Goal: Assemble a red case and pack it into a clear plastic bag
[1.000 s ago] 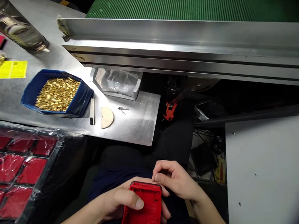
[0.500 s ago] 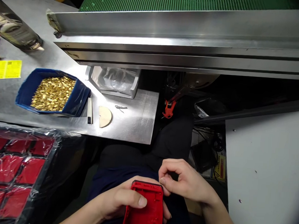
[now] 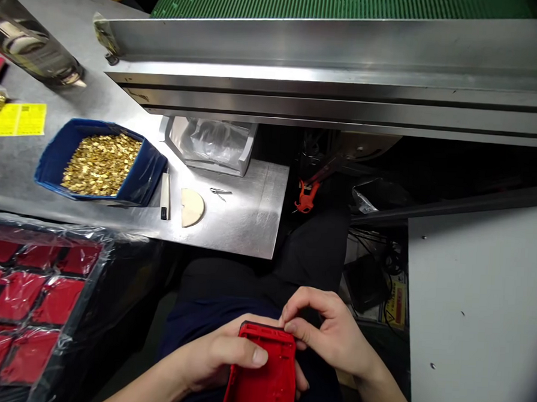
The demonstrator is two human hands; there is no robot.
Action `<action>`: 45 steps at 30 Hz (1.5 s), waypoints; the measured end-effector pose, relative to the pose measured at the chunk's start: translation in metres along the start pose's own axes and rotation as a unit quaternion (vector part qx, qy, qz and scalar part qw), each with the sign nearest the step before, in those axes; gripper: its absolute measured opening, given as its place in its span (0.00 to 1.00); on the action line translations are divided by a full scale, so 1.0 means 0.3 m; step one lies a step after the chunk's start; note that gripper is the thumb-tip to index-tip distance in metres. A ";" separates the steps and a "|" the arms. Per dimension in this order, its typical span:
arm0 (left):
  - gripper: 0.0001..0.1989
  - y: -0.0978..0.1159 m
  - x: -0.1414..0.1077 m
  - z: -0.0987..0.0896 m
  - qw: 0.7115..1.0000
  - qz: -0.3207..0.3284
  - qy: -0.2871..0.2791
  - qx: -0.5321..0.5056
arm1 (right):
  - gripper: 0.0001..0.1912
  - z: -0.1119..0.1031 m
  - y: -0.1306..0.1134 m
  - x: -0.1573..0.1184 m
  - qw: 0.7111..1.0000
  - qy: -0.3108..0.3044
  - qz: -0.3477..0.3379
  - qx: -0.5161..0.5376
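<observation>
gripping a red plastic housing [image 3: 263,377] over the lap, the left hand [image 3: 217,357] wraps it — thumb across its face. the right hand [image 3: 328,336] pinches its fingers [image 3: 295,327] closed at the housing's top edge — whether they hold anything small, cannot tell.

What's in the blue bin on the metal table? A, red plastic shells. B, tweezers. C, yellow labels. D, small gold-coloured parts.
D: the blue bin is heaped with small gold-coloured parts; the red shell is in the person's hands instead.
</observation>
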State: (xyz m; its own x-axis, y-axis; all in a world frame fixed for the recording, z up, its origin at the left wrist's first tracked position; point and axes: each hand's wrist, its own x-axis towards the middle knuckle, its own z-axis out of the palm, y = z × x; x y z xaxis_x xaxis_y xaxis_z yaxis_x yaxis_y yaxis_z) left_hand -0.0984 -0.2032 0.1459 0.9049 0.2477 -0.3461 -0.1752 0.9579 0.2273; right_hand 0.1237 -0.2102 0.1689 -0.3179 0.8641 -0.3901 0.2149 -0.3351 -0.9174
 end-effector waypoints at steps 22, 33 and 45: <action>0.32 0.004 -0.005 -0.023 0.998 0.055 0.006 -0.029 | 0.08 -0.045 0.074 0.040 0.993 0.108 -0.046 -0.006; 0.45 0.003 -0.057 -0.130 0.985 0.134 0.105 0.026 | 0.12 0.132 0.047 0.704 0.940 0.118 -0.117 -0.297; 0.49 -0.040 -0.079 -0.156 0.982 0.156 0.110 0.001 | 0.12 0.120 0.117 0.654 0.909 0.122 -0.047 -0.396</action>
State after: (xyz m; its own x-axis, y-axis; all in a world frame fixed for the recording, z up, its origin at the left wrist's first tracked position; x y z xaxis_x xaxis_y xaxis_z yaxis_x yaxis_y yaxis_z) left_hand -0.1358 -0.2138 0.1087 0.7019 0.5543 -0.4472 -0.4296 0.8304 0.3549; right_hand 0.0357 -0.0659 0.0575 -0.1745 0.9650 -0.1956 0.8253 0.0350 -0.5637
